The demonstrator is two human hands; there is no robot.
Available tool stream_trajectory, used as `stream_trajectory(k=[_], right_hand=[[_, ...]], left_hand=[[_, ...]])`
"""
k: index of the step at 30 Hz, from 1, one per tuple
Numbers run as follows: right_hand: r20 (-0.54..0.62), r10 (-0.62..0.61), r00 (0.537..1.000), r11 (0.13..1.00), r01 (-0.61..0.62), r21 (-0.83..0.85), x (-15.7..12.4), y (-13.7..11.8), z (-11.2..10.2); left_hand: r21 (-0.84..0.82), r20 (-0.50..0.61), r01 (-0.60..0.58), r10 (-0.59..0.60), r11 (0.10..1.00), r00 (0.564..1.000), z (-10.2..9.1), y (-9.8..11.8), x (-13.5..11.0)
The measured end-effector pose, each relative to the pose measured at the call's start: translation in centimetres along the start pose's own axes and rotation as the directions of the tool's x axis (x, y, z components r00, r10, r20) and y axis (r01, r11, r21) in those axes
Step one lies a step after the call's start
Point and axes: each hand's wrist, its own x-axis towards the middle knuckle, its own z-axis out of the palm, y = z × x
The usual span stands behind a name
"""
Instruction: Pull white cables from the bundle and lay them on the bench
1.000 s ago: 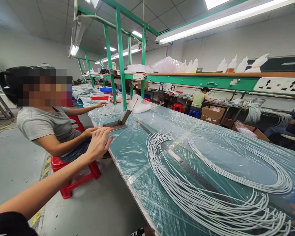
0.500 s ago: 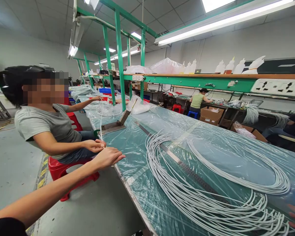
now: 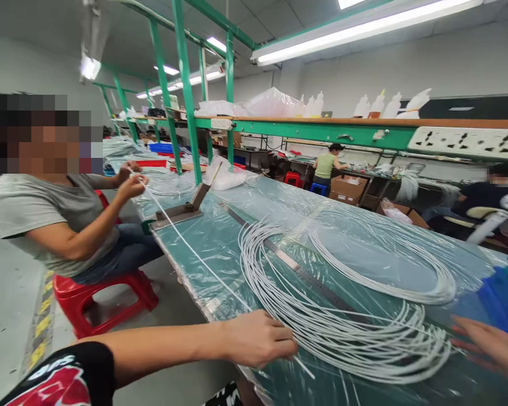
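My left hand (image 3: 260, 338) is closed around a thin white cable (image 3: 190, 245), whose short free end sticks out below my fingers. From my hand the cable runs taut to the hands of a co-worker (image 3: 129, 180), seated at the left. Beside my left hand lies a large looped bundle of white cables (image 3: 279, 304). My right hand (image 3: 486, 341), partly blurred, is at the right with fingers stretched toward the bundle's ends; nothing can be made out in its grasp.
Clear plastic film covers the green table (image 3: 220, 254). A steel ruler (image 3: 288, 259) lies partly under the bundle, and a second cable coil (image 3: 364, 282) lies beyond. A metal lever cutter (image 3: 186, 208) stands at the table's left edge. Blue bins (image 3: 506, 299) stand at the right.
My left hand has moved from beside the co-worker's hand to the right, drawing the cable across the table. The co-worker's hands are now together. My right hand has come further into view.
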Motion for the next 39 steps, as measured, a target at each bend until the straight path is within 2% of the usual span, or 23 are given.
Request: stream_trajectory(k=[2,3,7,10,13,18,23,31,39], right_hand=[[-0.005,0.122,0.992,0.992,-0.122,0.045,-1.5,-1.5,-0.4],[-0.002,0.131,0.991,0.99,-0.131,0.052,-2.3,-2.2,-0.5],[-0.006,0.059,0.998,0.998,-0.059,0.025,-3.7,-4.1,-0.8],[-0.045,0.022,0.999,1.0,-0.022,0.019,-2.9,-4.4,-1.0],[-0.049,0.0,0.999,1.0,0.001,0.018,-2.1,-4.2,-1.3],[-0.035,-0.008,0.999,0.999,0.009,0.035,-1.5,-4.1,-1.6],[-0.011,-0.007,1.0,1.0,0.007,0.028,-0.9,-4.0,-1.9],[-0.029,-0.01,1.0,1.0,0.01,0.009,-0.6,-4.0,-1.5],[-0.034,-0.039,0.999,0.999,0.038,-0.034,-0.7,-4.6,-0.6]], left_hand=[[-0.029,0.037,-0.043,0.044,0.999,0.998,1.3,1.2,3.0],[-0.039,0.043,-0.042,0.044,0.998,0.998,2.0,1.7,4.5],[-0.121,0.005,-0.016,0.016,0.993,1.0,4.4,3.7,9.5],[-0.207,-0.011,-0.051,0.05,0.977,0.999,5.5,5.1,12.4],[-0.251,-0.027,-0.068,0.064,0.966,0.998,6.4,6.7,14.4],[-0.286,-0.09,-0.081,0.057,0.955,0.994,7.4,8.6,16.0],[-0.257,-0.128,-0.121,0.09,0.959,0.988,7.1,8.9,16.6],[-0.267,-0.078,-0.157,0.141,0.951,0.987,6.8,9.5,17.3],[-0.304,-0.027,-0.101,0.098,0.947,0.995,7.1,9.7,17.7]])
